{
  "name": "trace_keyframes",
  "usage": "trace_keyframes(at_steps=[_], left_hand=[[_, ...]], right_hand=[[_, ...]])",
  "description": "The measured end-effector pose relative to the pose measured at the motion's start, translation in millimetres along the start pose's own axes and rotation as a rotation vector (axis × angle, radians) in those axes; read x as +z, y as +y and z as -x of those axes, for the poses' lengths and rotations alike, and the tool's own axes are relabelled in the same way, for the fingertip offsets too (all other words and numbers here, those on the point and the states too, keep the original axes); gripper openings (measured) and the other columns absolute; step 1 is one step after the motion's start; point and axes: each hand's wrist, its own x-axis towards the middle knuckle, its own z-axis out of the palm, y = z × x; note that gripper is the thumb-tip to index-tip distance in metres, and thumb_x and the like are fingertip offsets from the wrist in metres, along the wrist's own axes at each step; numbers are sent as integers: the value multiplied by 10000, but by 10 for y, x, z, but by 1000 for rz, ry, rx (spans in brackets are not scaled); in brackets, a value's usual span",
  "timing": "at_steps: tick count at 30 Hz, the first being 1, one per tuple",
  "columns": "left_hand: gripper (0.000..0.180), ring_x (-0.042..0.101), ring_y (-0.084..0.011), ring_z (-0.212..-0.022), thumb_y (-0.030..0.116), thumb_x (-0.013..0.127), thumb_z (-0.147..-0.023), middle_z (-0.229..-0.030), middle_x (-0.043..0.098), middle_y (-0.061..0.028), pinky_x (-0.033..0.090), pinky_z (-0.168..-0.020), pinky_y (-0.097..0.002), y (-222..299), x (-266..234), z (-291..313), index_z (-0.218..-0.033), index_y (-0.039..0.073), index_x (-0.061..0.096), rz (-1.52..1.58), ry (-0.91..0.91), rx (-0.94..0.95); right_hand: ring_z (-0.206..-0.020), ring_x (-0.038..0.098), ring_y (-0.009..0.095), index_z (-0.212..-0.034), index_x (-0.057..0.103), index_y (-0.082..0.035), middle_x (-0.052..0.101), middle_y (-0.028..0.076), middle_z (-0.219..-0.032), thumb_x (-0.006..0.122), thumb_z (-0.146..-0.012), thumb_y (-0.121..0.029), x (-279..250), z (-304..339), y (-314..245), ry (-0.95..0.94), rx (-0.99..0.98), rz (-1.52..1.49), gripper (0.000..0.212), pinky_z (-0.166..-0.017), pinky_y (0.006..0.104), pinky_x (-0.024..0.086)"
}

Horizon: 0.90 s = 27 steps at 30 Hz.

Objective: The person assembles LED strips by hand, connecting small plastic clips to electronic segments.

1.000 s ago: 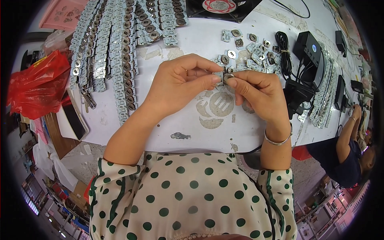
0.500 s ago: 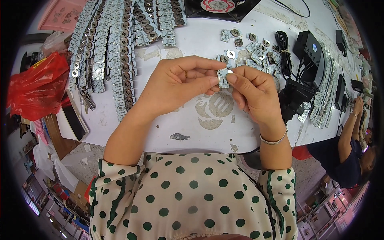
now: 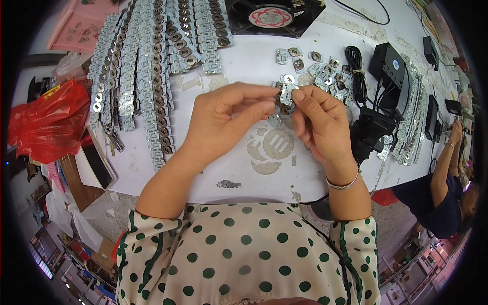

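Note:
Between the thumb and fingers of my right hand (image 3: pixel 325 122) is a small pale circuit board (image 3: pixel 286 94) with a shiny metal piece on it. My left hand (image 3: pixel 218 119) is just left of that board, its thumb and index finger apart with nothing visible between them. Beyond both hands lie several loose circuit boards (image 3: pixel 324 76) with round metal parts, scattered over the white table (image 3: pixel 213 173). Some boards right behind the held one are partly hidden by my fingers.
Long strips of joined boards (image 3: pixel 157 66) cover the far left. A black fan (image 3: pixel 300 18) stands at the back. To the right are a coiled black cable (image 3: pixel 356 73), a black box (image 3: pixel 389 61) and adapters (image 3: pixel 373 127). A red bag (image 3: pixel 48 119) hangs left; another person (image 3: pixel 432 198) works at right.
My left hand has let go of the small board and moved slightly left, its fingers parting. My right hand keeps the board, now tilted differently. The view has shifted slightly.

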Motion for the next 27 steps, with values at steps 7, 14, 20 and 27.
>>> trace_keyframes(at_steps=[7,14,20,27], left_hand=[[229,683,-137,-830,25,705,-831,-949,713,-83,538,-737,-238,-50,89,-20,-1060,26,696,-110,124,173],[248,686,-141,-835,35,708,-831,-938,713,-85,538,-741,-240,-53,83,-39,-1079,35,695,-170,116,211],[258,663,-132,-863,-10,691,-842,-953,698,-99,519,-784,-255,0,74,-10,-1099,-16,669,-272,95,215],[218,687,-146,-822,27,724,-809,-929,715,-91,542,-714,-246,46,36,22,-1026,49,718,-387,147,356]], right_hand=[[-392,402,32,-842,648,-43,542,-9,-539,583,-962,-240,8,6,-12,27,37,5,240,-377,183,285],[-385,395,31,-886,641,-40,540,-7,-534,584,-964,-236,-2,2,-21,21,21,-89,218,-369,181,276],[-383,391,33,-919,640,-32,545,0,-540,577,-968,-219,-9,-2,-27,28,-2,-129,203,-364,181,271],[-386,407,24,-957,688,-10,566,-3,-542,612,-950,-217,8,67,-6,11,-4,27,220,-369,175,285]])
